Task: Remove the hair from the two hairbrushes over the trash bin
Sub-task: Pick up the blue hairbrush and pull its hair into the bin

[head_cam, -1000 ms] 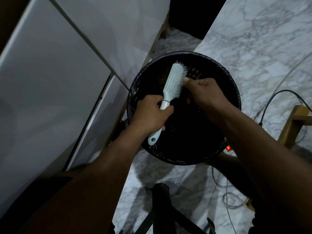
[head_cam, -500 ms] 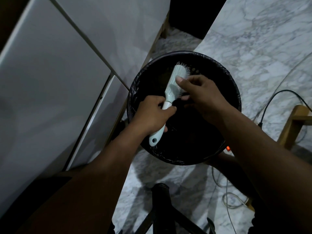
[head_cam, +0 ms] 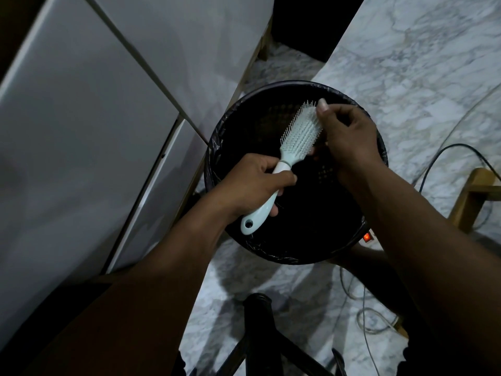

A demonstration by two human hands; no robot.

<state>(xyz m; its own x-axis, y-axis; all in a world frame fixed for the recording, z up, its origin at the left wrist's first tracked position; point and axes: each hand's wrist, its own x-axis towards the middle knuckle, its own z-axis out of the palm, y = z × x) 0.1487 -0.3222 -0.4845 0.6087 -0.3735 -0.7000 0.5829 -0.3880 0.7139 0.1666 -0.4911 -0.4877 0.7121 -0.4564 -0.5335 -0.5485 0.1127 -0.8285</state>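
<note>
A pale blue-white hairbrush (head_cam: 296, 137) is held over the round black trash bin (head_cam: 233, 126), which is lined with a dark bag. My left hand (head_cam: 254, 183) is closed around the brush's handle, bristles turned up and to the right. My right hand (head_cam: 345, 134) sits at the far right edge of the brush head, fingers curled and pinched against the bristles near the tip. Whether hair is between those fingers is too dark to tell. Only one brush is in view.
White cabinet doors (head_cam: 89, 126) stand close on the left. The floor is marbled tile (head_cam: 423, 66). A black cable (head_cam: 444, 156) and thin wires trail at the right, beside a wooden frame (head_cam: 471, 196) and a lit red switch (head_cam: 366, 236). A black stand (head_cam: 257, 329) rises at the bottom.
The brush head has tilted to the right and its bristles now face up. My right hand has moved from the middle of the bristles to the far tip of the head.
</note>
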